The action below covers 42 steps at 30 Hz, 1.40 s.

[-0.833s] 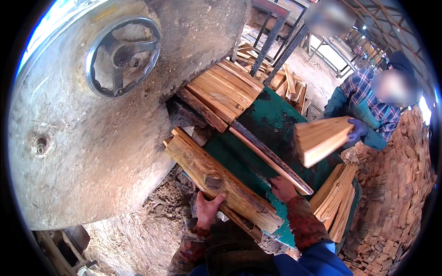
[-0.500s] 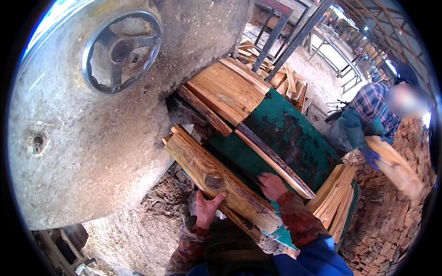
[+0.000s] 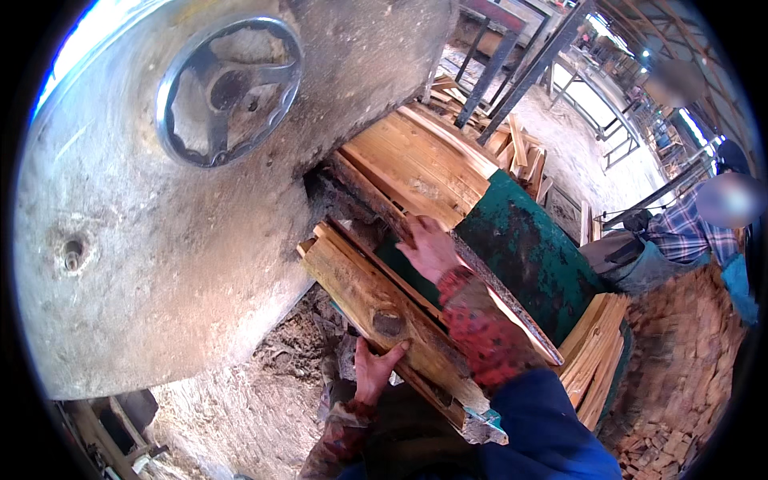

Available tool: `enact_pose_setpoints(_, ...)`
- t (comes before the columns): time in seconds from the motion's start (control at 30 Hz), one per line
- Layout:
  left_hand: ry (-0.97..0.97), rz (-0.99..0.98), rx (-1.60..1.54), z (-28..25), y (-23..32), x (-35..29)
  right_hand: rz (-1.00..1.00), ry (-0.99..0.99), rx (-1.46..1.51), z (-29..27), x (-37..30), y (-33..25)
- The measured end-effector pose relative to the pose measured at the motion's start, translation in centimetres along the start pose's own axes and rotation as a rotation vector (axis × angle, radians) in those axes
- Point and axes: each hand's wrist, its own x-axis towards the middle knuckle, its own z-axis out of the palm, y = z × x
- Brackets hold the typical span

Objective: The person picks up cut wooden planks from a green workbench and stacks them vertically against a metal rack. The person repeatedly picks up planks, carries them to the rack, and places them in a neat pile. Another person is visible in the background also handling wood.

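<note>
A thick knotty wooden slab (image 3: 352, 284) lies slantwise in front of me, with thinner boards against its sides. My left hand (image 3: 378, 370) grips its near edge, thumb on top and the other fingers along the side. My right hand (image 3: 432, 250) is farther forward, fingers apart and resting on a bark-edged strip (image 3: 364, 196); its thumb points left. Another narrow bark-edged strip (image 3: 532, 328) runs along the green metal table (image 3: 528, 232), partly hidden under my right forearm. Beyond my right hand, flat boards (image 3: 424, 164) lie side by side on the table.
A large stained metal plate with a handwheel (image 3: 228, 90) stands at left. Cut boards (image 3: 592, 352) are stacked at the table's right end. Scrap wood (image 3: 520, 156) lies behind near a metal frame. A co-worker (image 3: 680, 228) is at right, beside a large pile of wood pieces (image 3: 664, 368).
My right hand has moved forward and left, from beside the slab onto the bark-edged strip. My left hand keeps its hold. The co-worker has moved right; the board they held is no longer visible.
</note>
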Motion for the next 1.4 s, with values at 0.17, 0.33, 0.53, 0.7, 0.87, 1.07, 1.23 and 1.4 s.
enact_pose_setpoints(0.17, 0.000, -0.011, 0.093, -0.2, 0.7, 0.1, 0.210, -0.189, 0.019, 2.6, 3.8, -0.4)
enact_pose_setpoints(0.33, -0.005, 0.038, 0.012, 0.2, 1.4, -0.2, 0.100, -0.069, 0.136, 2.6, -0.2, 2.3)
enact_pose_setpoints(0.53, -0.003, 0.047, 0.079, -0.3, 0.5, -0.1, 0.292, -0.209, 0.385, -1.5, -8.9, 6.6)
enact_pose_setpoints(0.7, 0.001, 0.010, 0.094, -0.2, 0.8, -0.2, 0.431, -0.311, 0.571, -6.3, -15.0, 8.9)
enact_pose_setpoints(0.87, 0.012, 0.001, 0.147, 0.0, 0.8, -0.1, 0.475, -0.436, 0.635, -6.6, -20.4, 12.4)
enact_pose_setpoints(1.07, 0.051, 0.001, 0.128, 0.6, 0.9, -0.3, 0.173, -0.561, 0.356, -4.8, -20.6, 10.1)
enact_pose_setpoints(1.23, 0.064, 0.010, 0.078, 0.2, -0.6, -0.2, 0.199, -0.576, 0.355, -3.7, -19.9, 8.5)
enact_pose_setpoints(1.4, 0.072, -0.008, 0.083, 1.0, 1.0, -1.0, 0.208, -0.568, 0.388, -3.3, -19.9, 7.6)
